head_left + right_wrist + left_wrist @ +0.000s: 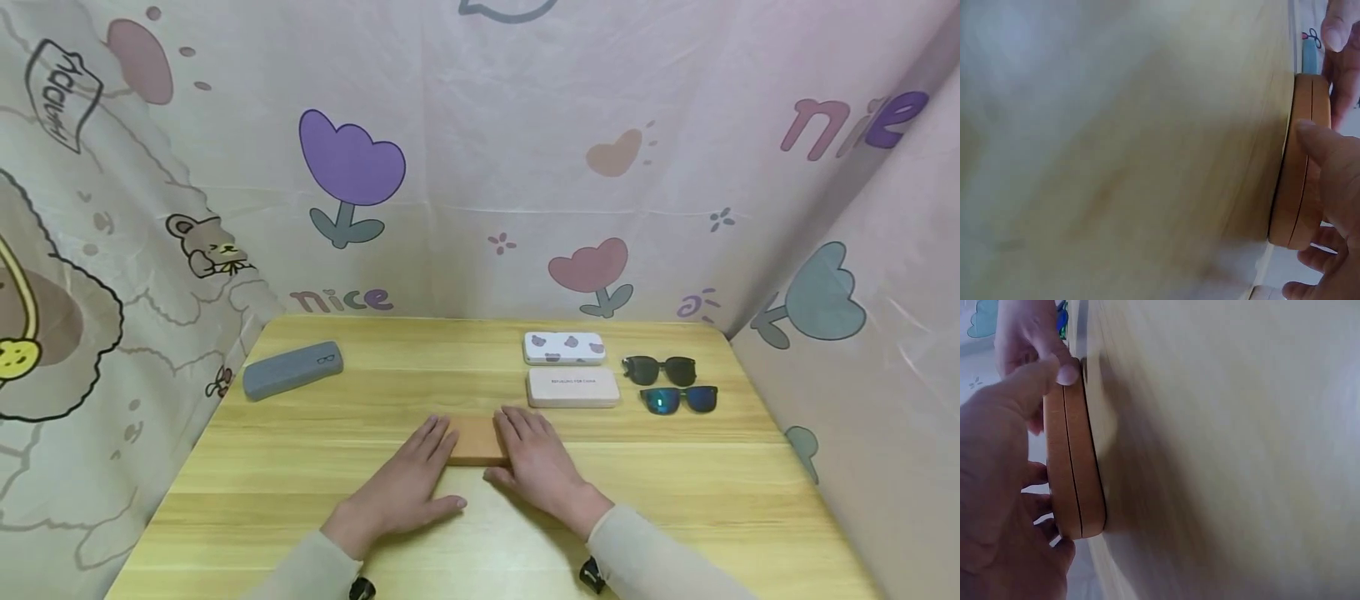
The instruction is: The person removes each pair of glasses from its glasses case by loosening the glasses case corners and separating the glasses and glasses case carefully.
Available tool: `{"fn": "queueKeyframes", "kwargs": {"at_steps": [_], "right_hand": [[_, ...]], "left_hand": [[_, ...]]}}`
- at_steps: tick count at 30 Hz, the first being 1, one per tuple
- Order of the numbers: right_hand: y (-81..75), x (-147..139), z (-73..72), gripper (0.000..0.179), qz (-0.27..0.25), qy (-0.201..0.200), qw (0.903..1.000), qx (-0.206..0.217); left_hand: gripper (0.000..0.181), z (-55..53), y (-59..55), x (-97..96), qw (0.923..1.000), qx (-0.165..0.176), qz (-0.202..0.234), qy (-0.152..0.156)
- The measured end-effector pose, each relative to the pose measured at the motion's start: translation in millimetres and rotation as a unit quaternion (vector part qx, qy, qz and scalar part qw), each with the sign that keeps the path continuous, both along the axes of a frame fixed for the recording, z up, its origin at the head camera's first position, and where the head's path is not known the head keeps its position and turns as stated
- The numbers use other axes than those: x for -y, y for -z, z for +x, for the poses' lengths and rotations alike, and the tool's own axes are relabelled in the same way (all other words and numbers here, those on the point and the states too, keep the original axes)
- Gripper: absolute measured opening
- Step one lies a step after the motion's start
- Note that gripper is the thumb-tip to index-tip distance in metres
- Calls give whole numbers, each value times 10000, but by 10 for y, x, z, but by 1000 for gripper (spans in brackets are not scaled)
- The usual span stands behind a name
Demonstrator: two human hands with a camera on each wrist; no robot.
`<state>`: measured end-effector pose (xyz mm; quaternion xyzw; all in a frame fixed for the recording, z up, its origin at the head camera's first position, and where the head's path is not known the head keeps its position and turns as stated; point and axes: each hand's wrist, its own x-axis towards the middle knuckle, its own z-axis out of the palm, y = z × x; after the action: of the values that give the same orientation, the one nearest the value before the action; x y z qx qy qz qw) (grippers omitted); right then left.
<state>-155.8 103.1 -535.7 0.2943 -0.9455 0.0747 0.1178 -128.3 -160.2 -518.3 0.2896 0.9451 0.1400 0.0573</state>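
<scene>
Flanking the closed orange-brown glasses case, lower centre of frame, long axis crosswise: touching its left end straight-fingered with left hand, pinching its right with right hand, equally near!

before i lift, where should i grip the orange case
Probably by its short ends, left hand from the left, right hand from the right: the orange case lies flat, long side facing you; spanning its seam should keep both halves together.

Plain, pale beige sleeves are worn, with a small black piece showing beside each one.
</scene>
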Motion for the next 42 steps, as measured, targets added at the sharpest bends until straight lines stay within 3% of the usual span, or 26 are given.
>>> {"fn": "queueKeyframes", "kwargs": {"at_steps": [4,9,11,15,21,32,42], "right_hand": [[17,2,31,84,83,-60,9999,-130],[20,-9,47,72,-5,-111,9997,-194],[19,-25,57,71,-7,-122,9998,-154],[28,-60,70,70,-17,-242,9994,-257],[42,-104,79,67,-19,-433,9981,-434],[37,-145,88,66,-90,-504,9981,-336],[26,-147,94,71,-227,-294,9989,-284]], "left_hand": [[92,28,7,-27,9992,-396,34,-52],[94,-26,26,14,9950,-873,235,-421],[99,-71,46,60,9944,-817,284,-605],[100,-155,91,159,9951,-393,400,-815],[84,-216,129,204,9952,-56,623,-758],[74,-275,168,173,9961,-166,541,-675],[73,-281,168,157,9961,-23,484,-738]]}}
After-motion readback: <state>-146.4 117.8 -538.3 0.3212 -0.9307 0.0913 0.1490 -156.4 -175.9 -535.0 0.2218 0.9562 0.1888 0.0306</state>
